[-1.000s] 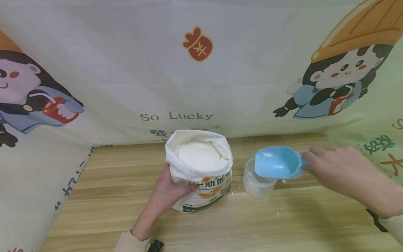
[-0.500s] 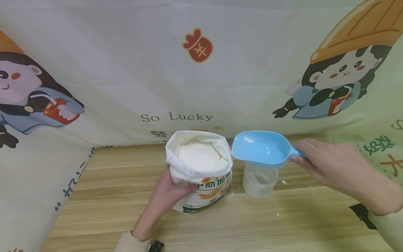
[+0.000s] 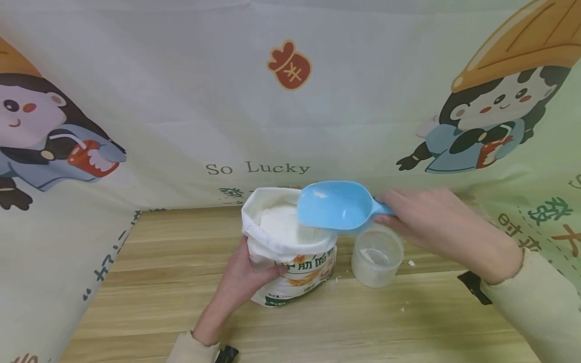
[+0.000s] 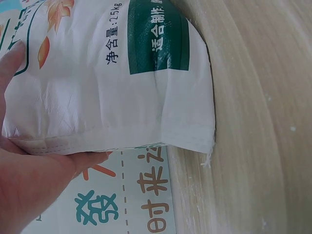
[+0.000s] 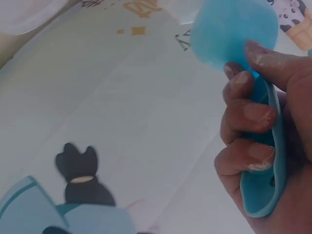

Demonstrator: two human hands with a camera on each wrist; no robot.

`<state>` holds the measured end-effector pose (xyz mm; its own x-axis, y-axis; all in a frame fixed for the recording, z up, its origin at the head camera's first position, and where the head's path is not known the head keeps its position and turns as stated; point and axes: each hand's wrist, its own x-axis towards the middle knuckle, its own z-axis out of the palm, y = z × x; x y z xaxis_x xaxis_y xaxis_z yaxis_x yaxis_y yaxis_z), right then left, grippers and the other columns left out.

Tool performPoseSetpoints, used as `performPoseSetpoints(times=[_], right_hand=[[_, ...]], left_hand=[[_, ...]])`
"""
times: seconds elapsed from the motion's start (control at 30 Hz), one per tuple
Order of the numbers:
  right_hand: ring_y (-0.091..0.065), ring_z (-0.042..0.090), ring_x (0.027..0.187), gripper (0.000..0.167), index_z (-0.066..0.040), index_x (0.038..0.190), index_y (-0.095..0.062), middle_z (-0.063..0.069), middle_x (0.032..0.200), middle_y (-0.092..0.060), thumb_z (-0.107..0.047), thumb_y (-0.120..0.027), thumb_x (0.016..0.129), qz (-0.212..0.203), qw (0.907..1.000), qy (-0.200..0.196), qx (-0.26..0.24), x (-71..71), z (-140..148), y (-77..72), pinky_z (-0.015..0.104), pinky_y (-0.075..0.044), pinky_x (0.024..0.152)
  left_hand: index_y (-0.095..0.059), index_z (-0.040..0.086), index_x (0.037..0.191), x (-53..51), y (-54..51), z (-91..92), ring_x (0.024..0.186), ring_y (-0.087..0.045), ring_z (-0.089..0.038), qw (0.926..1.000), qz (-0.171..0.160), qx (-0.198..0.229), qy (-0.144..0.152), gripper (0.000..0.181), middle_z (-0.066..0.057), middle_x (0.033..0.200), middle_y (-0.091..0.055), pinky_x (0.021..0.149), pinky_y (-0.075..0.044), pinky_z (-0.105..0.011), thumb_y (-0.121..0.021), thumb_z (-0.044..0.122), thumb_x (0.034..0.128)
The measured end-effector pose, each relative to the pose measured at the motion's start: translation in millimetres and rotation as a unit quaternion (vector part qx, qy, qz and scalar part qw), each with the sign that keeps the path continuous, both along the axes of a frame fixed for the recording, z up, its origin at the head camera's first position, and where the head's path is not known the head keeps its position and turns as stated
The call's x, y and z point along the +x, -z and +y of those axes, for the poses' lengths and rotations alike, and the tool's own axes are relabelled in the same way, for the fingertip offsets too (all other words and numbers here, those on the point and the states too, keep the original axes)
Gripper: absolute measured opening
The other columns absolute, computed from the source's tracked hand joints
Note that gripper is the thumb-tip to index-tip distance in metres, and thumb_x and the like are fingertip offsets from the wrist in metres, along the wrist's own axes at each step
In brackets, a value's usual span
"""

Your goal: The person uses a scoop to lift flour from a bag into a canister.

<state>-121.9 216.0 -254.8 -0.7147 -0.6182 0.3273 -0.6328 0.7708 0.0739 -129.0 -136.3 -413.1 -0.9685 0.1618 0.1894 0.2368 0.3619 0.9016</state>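
An open white flour bag with a rolled-down rim stands on the table, white flour showing inside. My left hand grips its left side, thumb across the printed front; the left wrist view shows the bag's lower corner. In my right hand is a blue scoop, its bowl over the right part of the bag's mouth. The right wrist view shows fingers curled round the scoop's handle, with white powder on them. A clear plastic tub with some white powder inside stands right of the bag.
The wood-grain table has small white specks of spilled powder near the tub. A printed cloth hangs behind the table and along both sides, close behind the bag.
My right hand has carried the scoop leftward from above the tub to over the flour bag's mouth. The left hand, bag and tub stay in place.
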Motion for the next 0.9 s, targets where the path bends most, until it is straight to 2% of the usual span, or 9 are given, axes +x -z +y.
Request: performPoseSetpoints(times=[0.07, 0.17, 0.37, 0.5, 0.6, 0.8, 0.9], right_hand=[[-0.039, 0.01, 0.057, 0.019, -0.013, 0.099, -0.063, -0.008, 0.07, -0.044, -0.027, -0.076, 0.096, -0.022, 0.9997, 0.003, 0.008, -2.2, -8.1, -4.2, 0.028, -0.034, 0.047], [-0.041, 0.011, 0.058, 0.018, -0.015, 0.096, -0.062, -0.008, 0.071, -0.045, -0.027, -0.076, 0.096, -0.045, 0.9986, 0.005, 0.026, -4.3, -19.8, -11.2, 0.027, -0.034, 0.047], [-0.044, 0.013, 0.057, 0.019, -0.016, 0.091, -0.066, -0.008, 0.069, -0.05, -0.029, -0.08, 0.093, -0.045, 0.9964, 0.004, 0.072, -4.8, -42.9, -28.3, 0.027, -0.037, 0.047], [-0.046, 0.015, 0.058, 0.018, -0.017, 0.088, -0.067, -0.006, 0.07, -0.052, -0.029, -0.078, 0.094, -0.075, 0.9897, 0.031, 0.118, -1.6, -60.4, -40.8, 0.028, -0.039, 0.047], [-0.045, 0.016, 0.056, 0.019, -0.016, 0.082, -0.067, -0.004, 0.066, -0.052, -0.026, -0.078, 0.094, -0.083, 0.9847, 0.046, 0.145, 1.2, -73.0, -46.0, 0.028, -0.037, 0.044], [-0.04, 0.015, 0.053, 0.025, -0.016, 0.069, -0.062, -0.002, 0.059, -0.052, 0.002, -0.074, 0.081, -0.05, 0.9798, 0.061, 0.184, 5.5, -95.0, -47.4, 0.029, -0.038, 0.04], [-0.038, 0.015, 0.053, 0.026, -0.015, 0.067, -0.06, -0.003, 0.06, -0.052, 0.005, -0.071, 0.08, -0.029, 0.9789, 0.06, 0.193, 6.4, -102.6, -46.0, 0.029, -0.039, 0.04]], left_hand=[[-0.041, 0.018, 0.151, -0.3, 0.2, 0.3, 0.131, -0.055, -0.032, 1.0, 0.0, -0.001, 0.0, 0.096, -0.007, 0.14, -0.06, 0.11, -0.041, -0.062, -0.095, 0.015, 0.0717], [-0.041, 0.018, 0.15, -0.7, 0.5, 0.6, 0.13, -0.056, -0.032, 1.0, 0.003, -0.002, -0.002, 0.095, -0.007, 0.139, -0.061, 0.109, -0.042, -0.061, -0.095, 0.016, 0.0719], [-0.042, 0.019, 0.15, -0.5, 1.4, 0.3, 0.13, -0.056, -0.031, 1.0, 0.004, -0.001, -0.002, 0.094, -0.006, 0.139, -0.061, 0.109, -0.043, -0.061, -0.095, 0.016, 0.0725], [-0.042, 0.02, 0.15, -0.1, 1.6, -0.3, 0.13, -0.055, -0.031, 1.0, 0.001, -0.002, -0.001, 0.092, -0.006, 0.139, -0.061, 0.11, -0.042, -0.061, -0.094, 0.019, 0.0737], [-0.041, 0.021, 0.151, -0.3, 1.6, -0.8, 0.131, -0.055, -0.03, 1.0, 0.003, -0.005, 0.0, 0.093, -0.005, 0.139, -0.061, 0.11, -0.042, -0.061, -0.094, 0.02, 0.0744], [-0.04, 0.021, 0.151, -0.4, 0.5, -0.8, 0.129, -0.055, -0.029, 0.9999, 0.008, -0.013, -0.007, 0.095, -0.005, 0.138, -0.061, 0.108, -0.043, -0.059, -0.095, 0.018, 0.0738], [-0.04, 0.019, 0.151, 0.2, -0.4, 0.1, 0.128, -0.056, -0.029, 0.9998, 0.008, -0.015, -0.01, 0.095, -0.006, 0.137, -0.061, 0.108, -0.044, -0.058, -0.095, 0.017, 0.0734]])
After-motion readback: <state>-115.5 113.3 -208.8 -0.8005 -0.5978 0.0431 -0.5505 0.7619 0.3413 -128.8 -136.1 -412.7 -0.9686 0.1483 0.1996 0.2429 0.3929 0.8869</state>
